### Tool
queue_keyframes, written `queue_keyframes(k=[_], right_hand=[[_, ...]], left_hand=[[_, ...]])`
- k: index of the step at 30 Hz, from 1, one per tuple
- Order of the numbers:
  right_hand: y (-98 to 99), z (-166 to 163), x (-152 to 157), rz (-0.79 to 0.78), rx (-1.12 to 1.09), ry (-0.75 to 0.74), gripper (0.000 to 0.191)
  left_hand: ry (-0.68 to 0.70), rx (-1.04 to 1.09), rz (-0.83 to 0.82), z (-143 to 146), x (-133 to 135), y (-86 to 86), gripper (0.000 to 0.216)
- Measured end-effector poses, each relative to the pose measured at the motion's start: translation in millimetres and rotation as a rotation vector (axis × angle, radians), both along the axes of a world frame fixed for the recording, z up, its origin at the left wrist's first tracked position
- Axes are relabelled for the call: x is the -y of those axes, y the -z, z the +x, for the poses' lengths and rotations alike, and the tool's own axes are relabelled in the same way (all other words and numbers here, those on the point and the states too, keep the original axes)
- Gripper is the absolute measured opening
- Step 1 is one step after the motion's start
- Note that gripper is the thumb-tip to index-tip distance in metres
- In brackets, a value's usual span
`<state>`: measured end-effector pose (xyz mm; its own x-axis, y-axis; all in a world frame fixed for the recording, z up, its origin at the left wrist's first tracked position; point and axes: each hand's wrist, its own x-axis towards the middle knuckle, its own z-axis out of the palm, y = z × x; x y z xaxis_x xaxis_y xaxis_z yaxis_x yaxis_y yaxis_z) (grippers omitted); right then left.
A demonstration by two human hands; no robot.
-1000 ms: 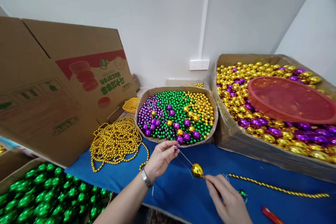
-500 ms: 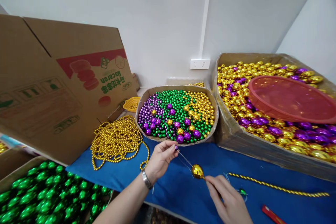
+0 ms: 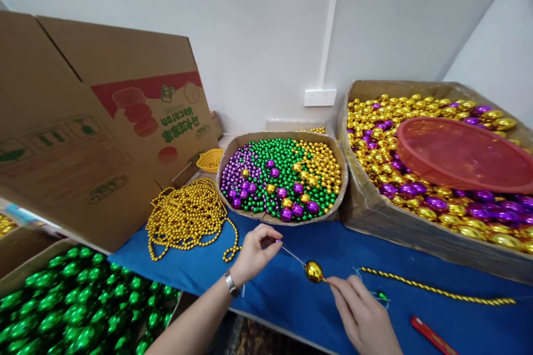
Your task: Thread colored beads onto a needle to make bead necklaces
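Note:
Pinched between the thumb and forefinger of my left hand [image 3: 257, 252] is a small purple bead [image 3: 278, 241], mostly covered by the fingertips. A thin pale thread [image 3: 293, 255] runs from there to a large shiny gold bead [image 3: 313, 271] hanging over the blue cloth. My right hand [image 3: 361, 310] is closed at the gold bead's right end, where a thin gold tip meets the fingertips. A twisted gold bead strand [image 3: 437, 292] lies to the right, with a small green bead [image 3: 381, 295] and loose thread near my right hand.
Ahead stands a box of purple, green and gold beads [image 3: 220, 177]. A larger box [image 3: 375, 216] at right holds gold and purple beads under a red basin [image 3: 462, 155]. Gold bead chains [image 3: 187, 213], a carton [image 3: 137, 177], green beads [image 3: 75, 299] and a red-handled tool [image 3: 433, 335] surround the cloth.
My left fingers have closed further over the purple bead, so less of it shows. The gold bead and my right hand stay nearly in place, and the view has shifted slightly.

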<state>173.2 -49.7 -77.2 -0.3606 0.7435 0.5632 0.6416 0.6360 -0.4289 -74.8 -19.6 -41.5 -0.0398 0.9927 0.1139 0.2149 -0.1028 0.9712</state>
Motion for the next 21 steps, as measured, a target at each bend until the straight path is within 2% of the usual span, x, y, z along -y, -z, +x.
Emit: queue_keyframes(k=[6,10,15,21], right_hand=[[-5.5,1.1,5.2,-0.101,-0.057,-0.041,0.024],[-6.2,1.8,6.9,-0.117,-0.078,-0.063,0.022],[-7.8,1.9,6.4,-0.104,-0.082,-0.064,0.021],[1.7,1.6,6.4,-0.007,0.003,-0.027,0.026]], left_hand=[[0.003,0.495,-0.257,1.0,2.4,-0.3,0.025],[-0.001,0.712,-0.358,2.6,3.5,2.1,0.028],[-0.02,0.788,-0.368,5.2,4.3,3.9,0.027],[-0.051,0.702,-0.281,9.9,6.6,6.7,0.025]])
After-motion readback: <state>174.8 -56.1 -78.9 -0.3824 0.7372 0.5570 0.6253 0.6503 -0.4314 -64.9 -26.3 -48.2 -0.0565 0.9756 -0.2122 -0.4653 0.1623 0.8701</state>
